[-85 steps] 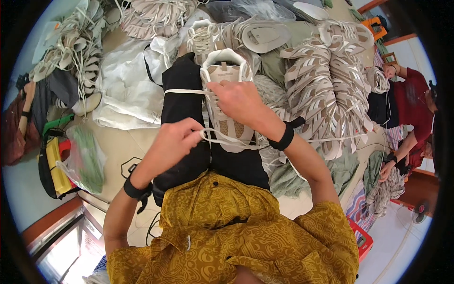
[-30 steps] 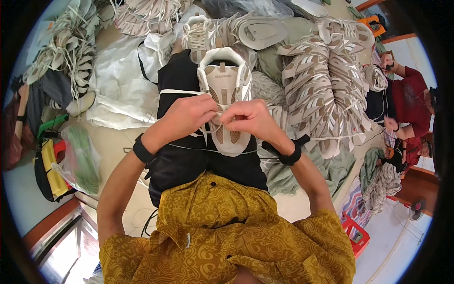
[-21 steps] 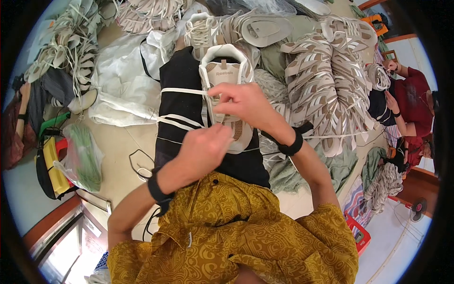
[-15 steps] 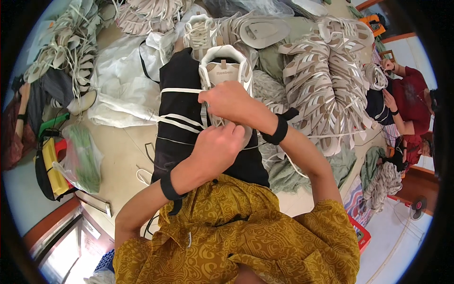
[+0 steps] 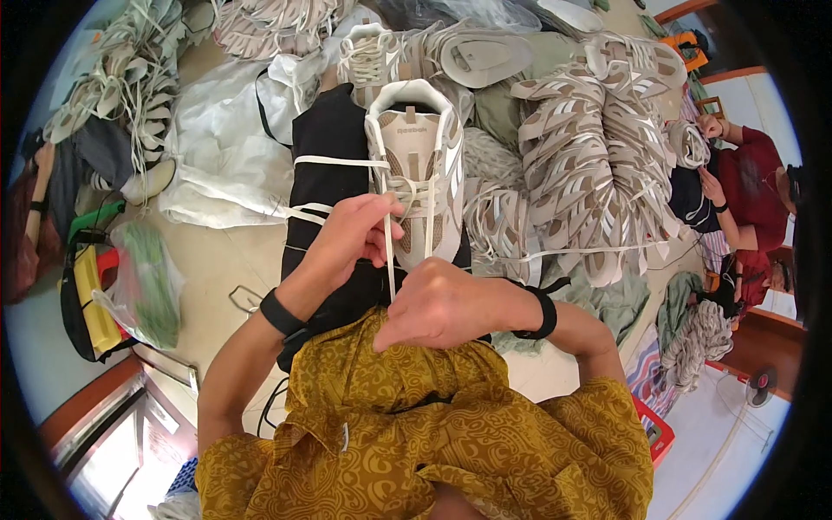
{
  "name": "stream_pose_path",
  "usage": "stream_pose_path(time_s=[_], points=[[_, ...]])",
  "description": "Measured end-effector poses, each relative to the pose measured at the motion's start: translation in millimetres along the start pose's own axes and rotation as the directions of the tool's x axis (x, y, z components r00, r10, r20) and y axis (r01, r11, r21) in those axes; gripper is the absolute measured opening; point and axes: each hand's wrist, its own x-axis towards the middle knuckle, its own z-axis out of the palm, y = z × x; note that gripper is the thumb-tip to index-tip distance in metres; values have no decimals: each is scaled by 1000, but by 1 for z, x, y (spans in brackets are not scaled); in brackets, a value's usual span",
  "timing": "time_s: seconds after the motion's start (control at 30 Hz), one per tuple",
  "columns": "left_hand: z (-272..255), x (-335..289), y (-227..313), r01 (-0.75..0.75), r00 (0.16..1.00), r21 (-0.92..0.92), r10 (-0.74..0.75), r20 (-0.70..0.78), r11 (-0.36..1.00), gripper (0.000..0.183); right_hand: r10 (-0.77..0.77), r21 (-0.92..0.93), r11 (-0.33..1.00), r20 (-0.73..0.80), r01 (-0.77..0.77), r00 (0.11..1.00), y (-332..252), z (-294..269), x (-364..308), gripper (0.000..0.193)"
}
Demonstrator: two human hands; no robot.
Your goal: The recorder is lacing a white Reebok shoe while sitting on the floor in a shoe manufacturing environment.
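Observation:
A beige and white sneaker (image 5: 446,147) lies on my lap over black cloth (image 5: 329,130), its collar away from me and its toe toward me. White shoelace (image 5: 431,217) crosses its tongue and runs down toward me in two strands. My left hand (image 5: 347,234) is at the sneaker's left eyelets, its fingertips pinched on the left strand. Closed below the toe, my right hand (image 5: 455,303) grips the shoelace, both strands running up from it. The toe's tip is partly hidden behind the right hand. Other lace strands lie over the black cloth at left.
Bundled beige sneakers (image 5: 607,156) are stacked at right, with more shoes (image 5: 481,59) at the far side. A white plastic sheet (image 5: 221,139) spreads at left. A plastic bag with green contents (image 5: 147,286) sits lower left. At right another person (image 5: 750,182) handles shoes.
My right hand has come down from the eyelets toward me, drawing lace strands taut. My left hand has moved up and left to the eyelet edge. More of the sneaker shows.

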Motion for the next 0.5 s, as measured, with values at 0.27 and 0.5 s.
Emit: stream_pose_path(time_s=[0.27, 0.5], points=[[3, -22, 1, -114, 993, 272, 112, 23, 956, 21, 436, 149, 899, -206, -413, 876, 25, -21, -13, 20], [52, -88, -9, -763, 646, 530, 470, 602, 370, 6, 474, -469, 729, -179, -498, 862, 68, -10, 10, 23]])
